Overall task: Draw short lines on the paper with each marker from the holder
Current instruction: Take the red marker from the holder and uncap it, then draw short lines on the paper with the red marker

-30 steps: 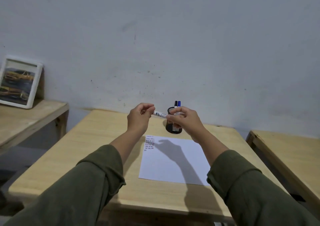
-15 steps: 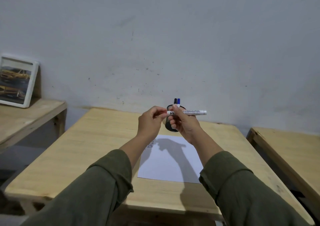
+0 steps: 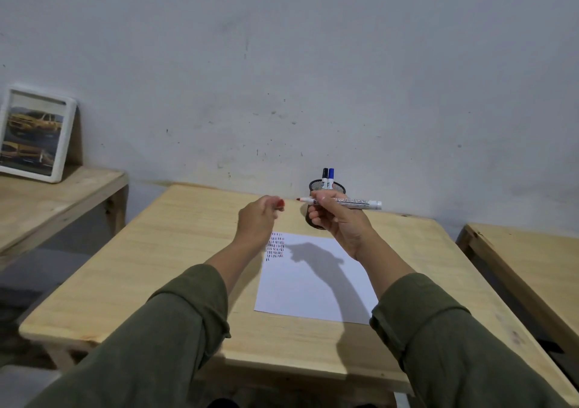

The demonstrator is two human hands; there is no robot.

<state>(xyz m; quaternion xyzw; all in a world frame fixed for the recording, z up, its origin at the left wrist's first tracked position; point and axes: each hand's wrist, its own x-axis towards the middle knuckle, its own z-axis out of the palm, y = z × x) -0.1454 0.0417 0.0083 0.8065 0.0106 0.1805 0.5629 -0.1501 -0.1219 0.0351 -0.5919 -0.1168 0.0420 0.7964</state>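
My right hand (image 3: pixel 340 221) holds a white marker (image 3: pixel 354 202) level above the table, its bare red tip pointing left. My left hand (image 3: pixel 258 219) is closed on the marker's red cap (image 3: pixel 279 203), a short gap away from the tip. Below both hands lies a white sheet of paper (image 3: pixel 313 285) with rows of short dark and red lines (image 3: pixel 275 246) in its top left corner. Behind my right hand stands a black mesh holder (image 3: pixel 326 186) with a black-capped marker (image 3: pixel 325 174) and a blue-capped marker (image 3: pixel 331 174) upright in it.
The paper lies on a light wooden table (image 3: pixel 156 282) against a grey wall. A second wooden table (image 3: pixel 532 266) stands to the right. On a wooden bench (image 3: pixel 47 201) at the left leans a white-framed picture (image 3: pixel 34 135).
The capped marker was held between both hands; now my left hand has pulled the red cap off and moved left, leaving the red tip bare. My right hand still holds the barrel.
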